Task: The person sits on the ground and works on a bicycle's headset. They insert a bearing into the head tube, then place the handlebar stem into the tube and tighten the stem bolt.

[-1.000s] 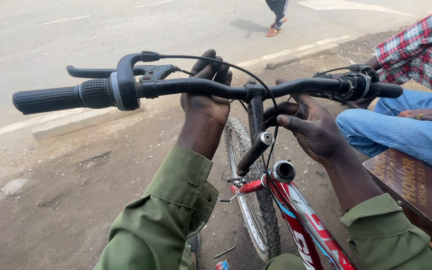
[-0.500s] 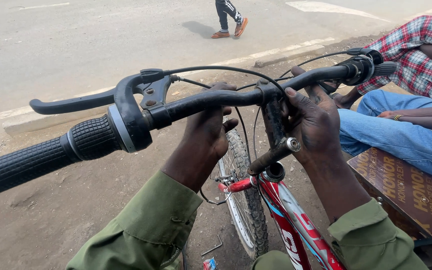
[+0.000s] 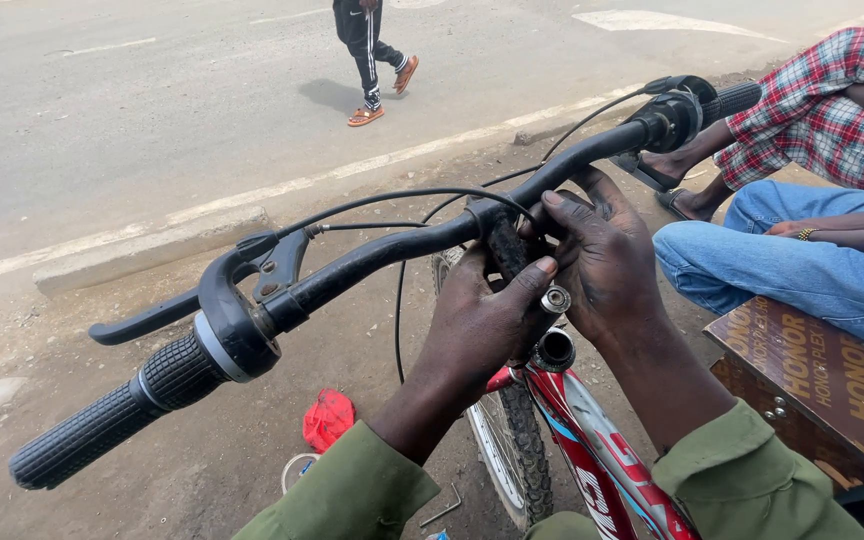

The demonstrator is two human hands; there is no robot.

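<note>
Black handlebar stem (image 3: 508, 246) between left hand (image 3: 482, 325) and right hand (image 3: 607, 262).

You are wearing olive-green long sleeves with buttoned-looking cuffs reaching both wrists; your left hand (image 3: 482, 325) and right hand (image 3: 607, 260) are going bare, showing dark greasy smudges across the fingers

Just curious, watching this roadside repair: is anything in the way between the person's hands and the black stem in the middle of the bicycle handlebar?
Nothing visible is. The left hand and right hand both already touch the black handlebar stem. Thin black brake cables arch above it, clear of the fingers.
</note>
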